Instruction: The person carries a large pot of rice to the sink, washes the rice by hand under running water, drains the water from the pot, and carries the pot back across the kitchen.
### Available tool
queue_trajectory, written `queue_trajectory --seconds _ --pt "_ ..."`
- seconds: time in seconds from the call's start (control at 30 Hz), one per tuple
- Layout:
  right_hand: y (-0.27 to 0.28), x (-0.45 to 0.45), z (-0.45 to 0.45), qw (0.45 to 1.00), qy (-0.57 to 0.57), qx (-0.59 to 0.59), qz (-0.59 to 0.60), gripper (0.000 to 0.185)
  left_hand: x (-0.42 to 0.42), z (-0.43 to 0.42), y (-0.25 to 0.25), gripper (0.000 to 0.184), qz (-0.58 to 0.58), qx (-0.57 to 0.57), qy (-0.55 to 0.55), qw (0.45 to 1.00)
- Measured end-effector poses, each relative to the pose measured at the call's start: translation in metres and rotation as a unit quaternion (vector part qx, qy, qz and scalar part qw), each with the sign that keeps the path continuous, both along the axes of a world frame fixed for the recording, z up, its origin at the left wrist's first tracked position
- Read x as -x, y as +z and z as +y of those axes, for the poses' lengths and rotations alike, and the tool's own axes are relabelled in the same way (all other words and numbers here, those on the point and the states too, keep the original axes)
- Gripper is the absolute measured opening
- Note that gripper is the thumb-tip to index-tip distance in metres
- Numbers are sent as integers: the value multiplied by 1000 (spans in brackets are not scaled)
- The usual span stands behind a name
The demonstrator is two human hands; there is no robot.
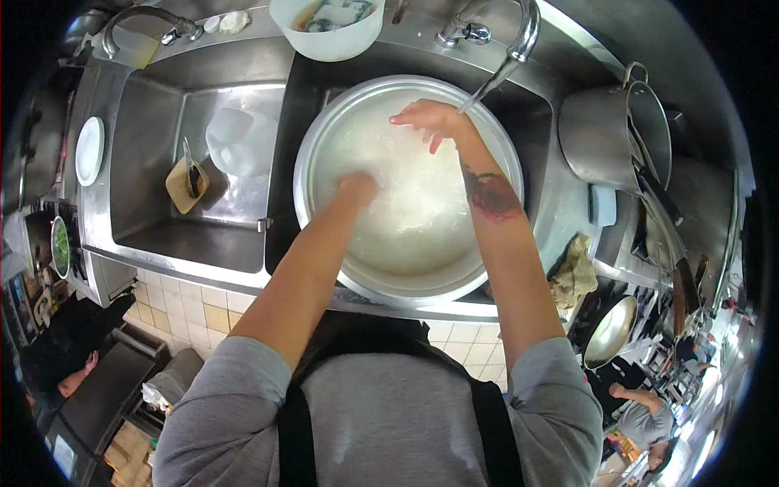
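A large round metal basin [307, 207] stands in the right sink, full of cloudy white water [414, 203]. My left hand [357, 187] is dipped into the water on the basin's left side. Its fingers are blurred and hidden under the surface. Over the far part of the basin, my right hand [430, 122] hangs above the water with its fingers stretched out, holding nothing. The faucet [523, 49] reaches over the basin, and water from it runs down at my right wrist. What lies at the bottom of the basin cannot be made out.
The left sink [146, 178] holds a translucent plastic jug [241, 142] and a tan container [182, 187]. A white tub [329, 45] sits behind the basin. To the right are a tall pot [596, 134], a crumpled cloth [574, 276] and a pan [610, 331]. Other people are farther off.
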State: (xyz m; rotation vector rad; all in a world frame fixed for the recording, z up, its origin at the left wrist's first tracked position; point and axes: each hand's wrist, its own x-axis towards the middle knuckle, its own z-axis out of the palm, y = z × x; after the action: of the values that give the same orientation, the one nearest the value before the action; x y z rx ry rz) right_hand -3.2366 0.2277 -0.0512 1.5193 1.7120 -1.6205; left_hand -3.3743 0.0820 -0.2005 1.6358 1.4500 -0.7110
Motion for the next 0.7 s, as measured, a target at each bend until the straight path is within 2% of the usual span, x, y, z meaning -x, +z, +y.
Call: queue_trajectory --seconds 0.03,0.07,0.13,0.17,0.23,0.27,0.33,0.37,0.4,0.43,0.47,0.5,0.57,0.7 --pt "11 0 -2 999 -21 16 26 68 -5 5 9 37 9 -73 13 997" --pt "22 -1 -6 999 -22 12 26 68 -9 15 19 37 9 -77 12 997" --pt "38 -10 -12 996 -52 -4 79 59 -19 43 68 30 -6 -33 38 999" --pt "40 -17 -11 995 -53 -8 78 59 -21 52 64 30 -7 -37 36 999" --pt "46 -28 -10 991 -45 -5 123 39 -26 74 54 28 -122 -94 -55 986" --pt "52 -31 -11 991 -48 -9 122 39 -30 83 53 28 -123 -97 -59 986" --pt "86 -32 -21 982 -55 -93 157 26 -39 100 55 29 -143 -213 -113 960" --pt "100 -32 -25 982 -57 -97 155 26 -45 105 51 28 -229 -260 1 938" --pt "112 -31 -30 972 -79 -81 205 25 -52 108 41 27 -309 -298 115 896" --pt "124 -31 -34 959 -99 -65 256 24 -59 109 55 26 -502 -238 208 805" --pt "133 -30 -38 954 -106 -68 273 22 -65 110 71 25 -665 -163 288 670" --pt "133 -31 -39 953 -109 -71 273 22 -67 108 96 25 -667 -162 284 670" --pt "130 -33 -40 936 -127 -162 284 19 -69 99 145 25 -719 -50 384 577" --pt "130 -33 -41 935 -158 -245 200 18 -76 91 179 21 -688 -31 425 588"
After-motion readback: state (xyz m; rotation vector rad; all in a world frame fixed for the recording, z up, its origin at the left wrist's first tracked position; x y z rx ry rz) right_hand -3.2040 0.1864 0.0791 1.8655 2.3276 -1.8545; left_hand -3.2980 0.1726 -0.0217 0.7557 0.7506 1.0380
